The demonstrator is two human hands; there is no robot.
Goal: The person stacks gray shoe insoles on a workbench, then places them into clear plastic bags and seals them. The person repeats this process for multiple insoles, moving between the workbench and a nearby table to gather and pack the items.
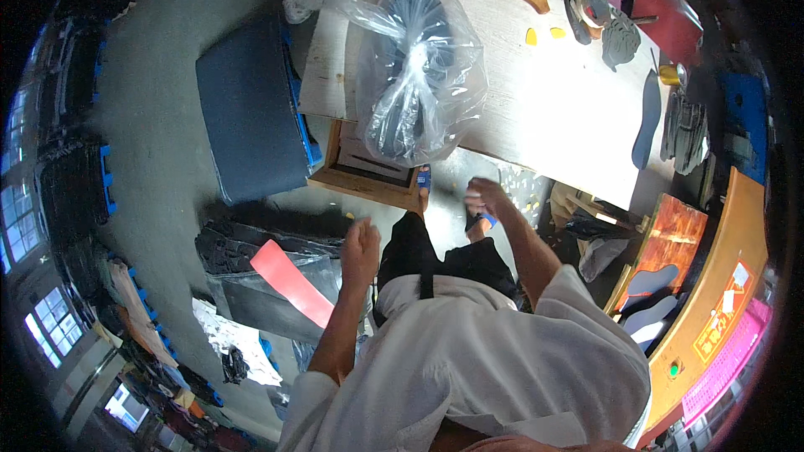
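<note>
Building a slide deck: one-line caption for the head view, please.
Both hands, left and right, empty below a workbench holding a clear plastic bag.

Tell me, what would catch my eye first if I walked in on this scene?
Probably the big clear plastic bag, knotted at its middle and stuffed with dark pieces, lying on the pale worktable. Next, the bright pink strip over the dark stacks on the floor, just beside the person's closed left hand. The right hand hangs below the table's near edge.
</note>
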